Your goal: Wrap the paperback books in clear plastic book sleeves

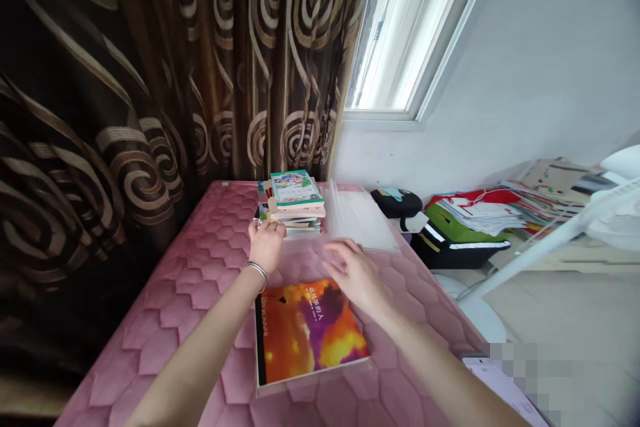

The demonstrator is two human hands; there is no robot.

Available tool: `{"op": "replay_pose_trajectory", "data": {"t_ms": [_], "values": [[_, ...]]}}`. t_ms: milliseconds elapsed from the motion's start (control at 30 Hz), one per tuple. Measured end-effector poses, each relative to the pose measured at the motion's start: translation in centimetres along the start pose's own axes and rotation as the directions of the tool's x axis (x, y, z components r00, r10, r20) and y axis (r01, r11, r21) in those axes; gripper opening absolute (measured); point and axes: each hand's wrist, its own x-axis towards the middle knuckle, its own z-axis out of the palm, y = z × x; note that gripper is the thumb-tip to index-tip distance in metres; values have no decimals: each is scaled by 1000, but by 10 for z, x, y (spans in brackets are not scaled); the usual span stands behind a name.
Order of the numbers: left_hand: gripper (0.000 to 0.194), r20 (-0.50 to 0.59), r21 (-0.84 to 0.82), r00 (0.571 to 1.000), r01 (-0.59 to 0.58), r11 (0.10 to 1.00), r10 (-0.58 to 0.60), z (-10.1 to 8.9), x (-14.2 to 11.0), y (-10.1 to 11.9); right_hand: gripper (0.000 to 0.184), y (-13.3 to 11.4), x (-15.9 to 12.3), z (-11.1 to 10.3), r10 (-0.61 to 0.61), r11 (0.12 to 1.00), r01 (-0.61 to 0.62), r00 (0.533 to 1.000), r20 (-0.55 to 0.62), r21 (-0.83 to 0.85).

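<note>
A paperback with an orange and purple cover (310,333) lies face up on the pink quilted mattress (220,310). Over its far edge a clear plastic book cover (303,259) spans between my hands, faint and partly blurred. My left hand (267,243), with a silver bangle at the wrist, has its fingers closed at the film's left side, just in front of a stack of books (297,197). My right hand (353,273) pinches near the film's right side; its fingertips are smeared by motion. How much of the book the film covers is hard to see.
More clear plastic sheets (363,220) lie right of the stack. A phone-like device (500,387) sits at the near right edge. Beyond the mattress stand a black bag (395,202), a green-and-black box (460,237) with papers and a white fan (540,240). A patterned curtain (200,80) hangs left.
</note>
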Motion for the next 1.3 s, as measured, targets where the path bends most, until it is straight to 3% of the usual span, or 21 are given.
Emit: {"op": "replay_pose_trajectory", "data": {"t_ms": [67, 133, 267, 333, 433, 567, 633, 733, 933, 1133, 1300], "values": [[19, -3, -6, 1000, -2, 1000, 2, 2, 6, 3, 33, 2, 33, 11, -64, 977, 58, 998, -23, -203], [17, -9, -9, 1000, -2, 1000, 2, 3, 12, 6, 36, 2, 58, 22, -84, 935, 89, 996, 30, -343], [15, -22, -14, 1000, 12, 1000, -13, 0, 17, 13, 14, 0, 88, 34, -74, 910, 149, 976, 202, -387], [17, -48, -9, 997, 60, 998, -60, -8, 9, 18, 17, 0, 96, 36, -52, 918, 142, 969, 241, -370], [33, -45, -16, 992, 114, 993, -115, -23, -27, 29, 16, 2, 102, 36, -31, 928, 119, 969, 246, -352], [32, 181, -130, 983, 49, 990, -24, -36, -110, 44, 15, 5, 106, 33, 0, 946, 79, 969, 246, -313], [48, 309, -201, 950, 27, 979, 37, -33, -147, 47, 14, 6, 106, 32, 8, 954, 66, 969, 246, -291], [62, 440, -197, 898, 99, 975, -3, -26, -178, 46, 14, 7, 105, 30, 7, 962, 61, 968, 249, -265], [63, 508, -191, 860, 176, 966, -56, -21, -175, 43, 17, 9, 108, 29, 30, 964, 37, 969, 246, -262], [68, 482, -194, 874, 169, 966, -57, -11, -181, 42, 14, 13, 111, 30, 56, 965, 7, 971, 234, -261], [70, 402, -182, 915, 108, 977, -27, 3, -192, 39, 15, 14, 113, 36, 55, 968, -3, 978, 202, -251]]}}
